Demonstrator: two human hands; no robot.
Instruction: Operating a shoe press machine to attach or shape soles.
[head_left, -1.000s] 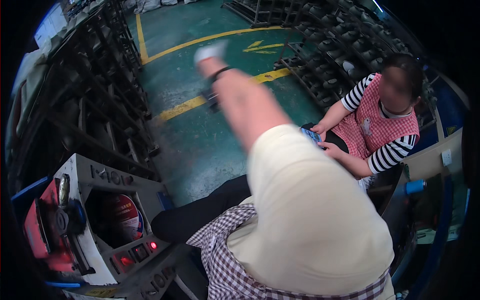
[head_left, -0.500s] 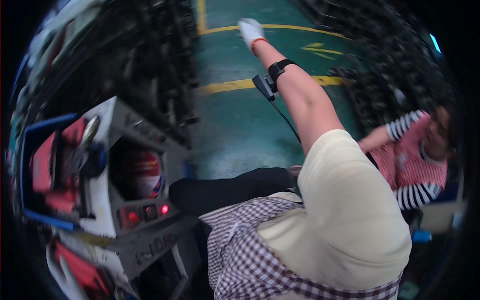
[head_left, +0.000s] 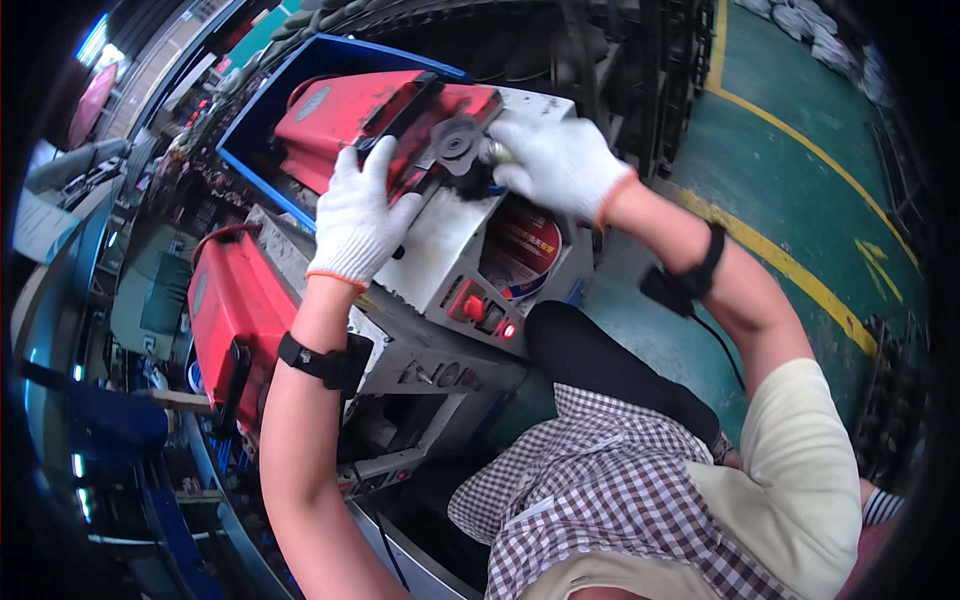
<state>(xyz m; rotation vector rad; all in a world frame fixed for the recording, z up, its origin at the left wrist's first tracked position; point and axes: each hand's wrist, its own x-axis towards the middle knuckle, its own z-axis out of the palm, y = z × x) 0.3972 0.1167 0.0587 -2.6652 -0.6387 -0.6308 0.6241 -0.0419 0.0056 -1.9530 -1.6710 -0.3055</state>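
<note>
Both my hands wear white knit gloves with orange cuffs and are over a grey machine (head_left: 437, 262) with a red housing (head_left: 345, 125). My left hand (head_left: 355, 215) has its fingers spread, near the black-edged front of the red housing. On the machine's right side, my right hand (head_left: 560, 165) curls around a small shiny yellowish piece (head_left: 502, 154), mostly hidden by the fingers. Right beside that piece is a grey rosette-shaped part (head_left: 458, 143). Below, a round reel with a red label (head_left: 522, 250) sits in the machine's opening.
A blue bin (head_left: 262, 110) surrounds the back of the red housing. A second red-topped machine (head_left: 235, 310) stands at left. The front panel carries a red switch (head_left: 468, 301) and a lit red lamp (head_left: 509, 330). Dark racks (head_left: 680, 80) and green floor with yellow lines (head_left: 790, 270) lie right.
The view has swung left toward the machine. My right hand, stretched out over the floor before, is now at the machine around the yellowish piece. My left hand has come into view.
</note>
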